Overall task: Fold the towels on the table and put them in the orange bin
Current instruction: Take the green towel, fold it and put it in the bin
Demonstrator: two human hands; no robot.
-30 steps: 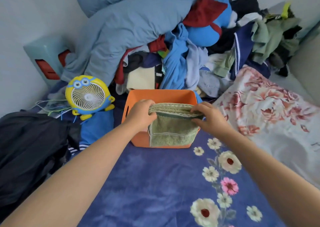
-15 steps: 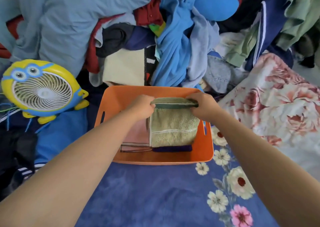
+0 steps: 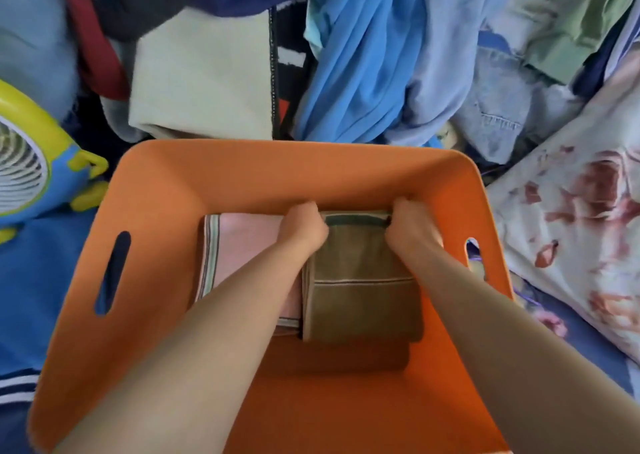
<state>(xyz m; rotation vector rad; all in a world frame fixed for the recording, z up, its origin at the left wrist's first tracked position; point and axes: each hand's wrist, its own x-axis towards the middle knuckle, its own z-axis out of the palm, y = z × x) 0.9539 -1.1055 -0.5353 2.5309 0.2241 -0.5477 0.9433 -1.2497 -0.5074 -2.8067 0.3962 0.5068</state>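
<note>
The orange bin [image 3: 294, 173] fills the middle of the head view, and both my arms reach down into it. A folded olive-green towel [image 3: 360, 297] lies low inside the bin. My left hand [image 3: 303, 226] grips its far left corner and my right hand [image 3: 410, 226] grips its far right corner. A folded pink towel [image 3: 242, 238] with a striped edge lies beside it on the left, partly under my left forearm. A dark folded cloth [image 3: 346, 353] shows beneath the green towel's near edge.
A heap of loose clothes [image 3: 360, 58] is piled behind the bin. A yellow and blue cartoon fan [image 3: 31, 162] stands at the left. A floral pillow [image 3: 575, 231] lies at the right. Blue floral bedding [image 3: 588, 360] shows beside the bin.
Both hands have lowered the green towel from above the bin's rim down into the bin beside the pink towel. The camera has moved closer over the bin.
</note>
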